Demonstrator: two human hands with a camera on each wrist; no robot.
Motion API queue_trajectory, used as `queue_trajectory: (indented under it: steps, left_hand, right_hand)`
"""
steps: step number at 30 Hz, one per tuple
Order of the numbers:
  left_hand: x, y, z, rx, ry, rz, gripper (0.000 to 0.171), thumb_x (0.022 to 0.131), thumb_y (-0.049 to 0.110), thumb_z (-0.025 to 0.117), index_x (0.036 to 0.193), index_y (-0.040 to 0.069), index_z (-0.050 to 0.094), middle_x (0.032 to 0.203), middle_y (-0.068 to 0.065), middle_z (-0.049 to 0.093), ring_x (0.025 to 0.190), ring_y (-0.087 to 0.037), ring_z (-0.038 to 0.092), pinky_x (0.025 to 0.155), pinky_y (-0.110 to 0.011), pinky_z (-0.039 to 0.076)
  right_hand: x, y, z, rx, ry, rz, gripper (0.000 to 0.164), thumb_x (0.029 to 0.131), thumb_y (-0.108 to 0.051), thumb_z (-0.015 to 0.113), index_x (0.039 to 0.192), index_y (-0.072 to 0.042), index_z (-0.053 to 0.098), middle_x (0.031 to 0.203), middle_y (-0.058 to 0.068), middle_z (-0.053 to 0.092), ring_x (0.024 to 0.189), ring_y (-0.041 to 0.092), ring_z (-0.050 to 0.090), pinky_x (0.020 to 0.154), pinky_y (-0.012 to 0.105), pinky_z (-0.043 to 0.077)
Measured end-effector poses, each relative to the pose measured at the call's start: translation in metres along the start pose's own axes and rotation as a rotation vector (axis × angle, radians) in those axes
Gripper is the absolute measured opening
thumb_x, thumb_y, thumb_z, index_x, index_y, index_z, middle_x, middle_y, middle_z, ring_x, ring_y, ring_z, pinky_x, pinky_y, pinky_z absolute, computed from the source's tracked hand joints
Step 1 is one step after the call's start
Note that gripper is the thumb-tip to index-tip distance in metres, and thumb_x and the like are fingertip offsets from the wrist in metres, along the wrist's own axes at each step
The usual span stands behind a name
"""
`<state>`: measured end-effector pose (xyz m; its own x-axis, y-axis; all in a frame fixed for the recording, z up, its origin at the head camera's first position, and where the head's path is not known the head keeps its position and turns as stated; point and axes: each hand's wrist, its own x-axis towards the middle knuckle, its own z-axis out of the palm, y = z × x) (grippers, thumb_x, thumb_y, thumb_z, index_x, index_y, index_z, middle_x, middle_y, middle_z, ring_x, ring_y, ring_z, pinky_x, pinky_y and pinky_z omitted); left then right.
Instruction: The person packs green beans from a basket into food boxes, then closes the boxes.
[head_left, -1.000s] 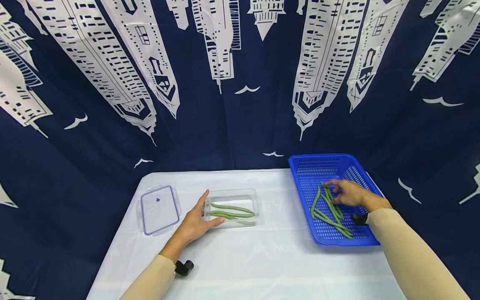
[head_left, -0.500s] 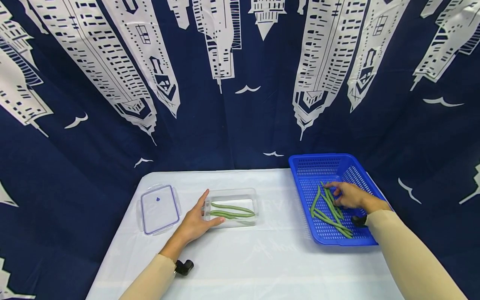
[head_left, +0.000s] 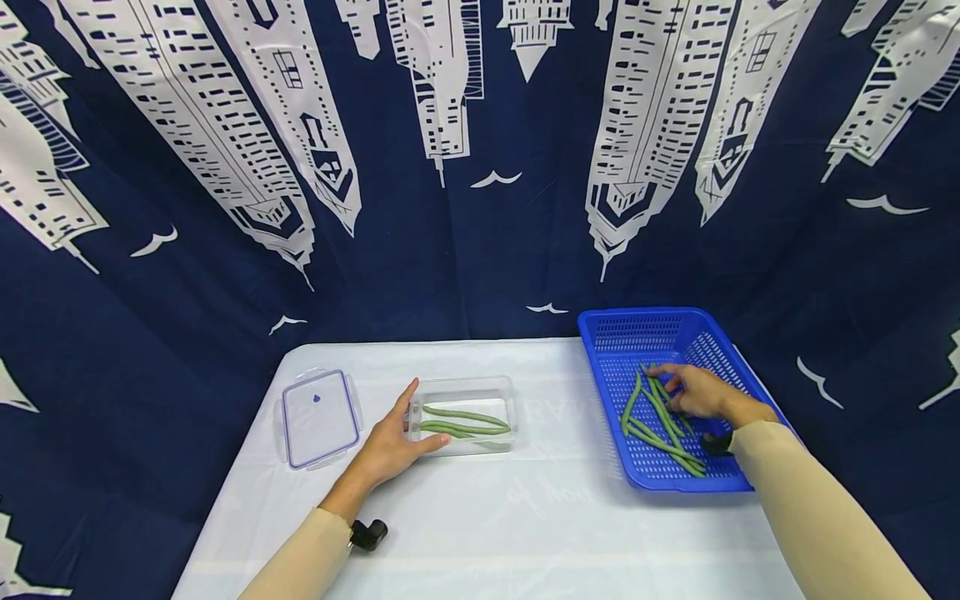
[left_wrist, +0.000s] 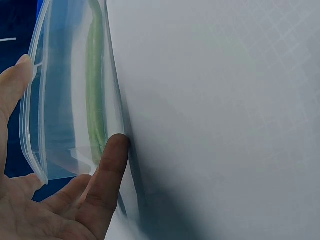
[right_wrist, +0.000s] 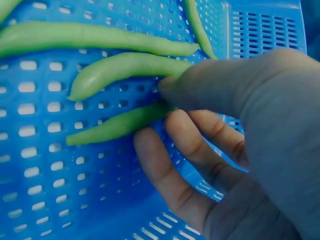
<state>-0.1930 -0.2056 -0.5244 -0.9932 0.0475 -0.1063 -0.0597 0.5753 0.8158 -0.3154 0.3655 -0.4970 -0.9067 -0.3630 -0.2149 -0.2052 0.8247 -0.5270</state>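
In the head view, my left hand holds the left end of a clear plastic food container, thumb along its near side. Several green beans lie inside it. In the left wrist view, fingers touch the rim and lower wall. My right hand is down in a blue plastic basket on the right. The right wrist view shows its thumb and fingers pinching one end of a green bean. Close by lie another bean and a longer one; the thumb partly hides the nearer one.
A clear lid with a blue seal lies flat, left of the container. Everything stands on a white-covered table. A dark blue curtain with white building prints hangs behind. More beans lie in the basket.
My right hand has shifted slightly within the basket, and the pinched bean's near end has swung a little to the right. My left hand and the container have not moved.
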Motion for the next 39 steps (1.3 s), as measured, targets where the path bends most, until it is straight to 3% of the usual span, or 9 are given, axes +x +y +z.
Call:
queue_trajectory:
  steps: [6,14,21,29,39]
  left_hand:
    - [0.001,0.0,0.001,-0.003,-0.001,0.004,0.125,0.093,0.049,0.1,0.189,0.03,0.02,0.183,-0.026,0.046,0.16,-0.053,0.059,0.13,-0.07,0.05]
    - [0.001,0.002,0.001,0.007,-0.007,-0.006,0.126,0.093,0.05,0.099,0.189,0.033,0.019,0.185,-0.025,0.044,0.162,-0.053,0.057,0.132,-0.07,0.048]
    - [-0.002,0.003,0.0,0.006,-0.005,0.006,0.127,0.093,0.049,0.1,0.189,0.031,0.02,0.185,-0.026,0.044,0.162,-0.053,0.057,0.131,-0.071,0.049]
    - [0.0,0.0,0.0,0.004,0.0,-0.005,0.126,0.093,0.05,0.099,0.189,0.032,0.02,0.184,-0.026,0.046,0.161,-0.051,0.058,0.131,-0.069,0.049]
    - [-0.003,0.002,-0.001,-0.009,-0.001,0.004,0.126,0.093,0.048,0.1,0.189,0.03,0.021,0.184,-0.027,0.045,0.162,-0.053,0.057,0.132,-0.071,0.047]
  right_hand:
    - [-0.001,0.001,0.001,-0.02,0.009,0.002,0.071,0.091,0.016,0.076,0.159,0.002,0.064,0.117,0.025,0.072,0.095,0.029,0.068,0.076,0.036,0.06]
    - [-0.002,0.004,0.0,-0.062,0.067,-0.053,0.074,0.085,0.015,0.074,0.157,0.004,0.064,0.113,0.025,0.077,0.09,0.027,0.07,0.072,0.033,0.057]
    - [0.0,0.003,-0.003,-0.075,0.108,-0.092,0.073,0.082,0.016,0.071,0.154,0.009,0.064,0.111,0.026,0.081,0.094,0.032,0.075,0.078,0.04,0.061]
    - [0.001,-0.002,-0.006,-0.077,0.137,-0.095,0.069,0.086,0.015,0.07,0.154,0.007,0.064,0.117,0.031,0.082,0.103,0.04,0.079,0.084,0.05,0.065]
    - [0.0,-0.012,-0.008,-0.08,0.175,-0.126,0.067,0.087,0.013,0.071,0.154,0.005,0.067,0.111,0.023,0.083,0.095,0.027,0.075,0.082,0.044,0.062]
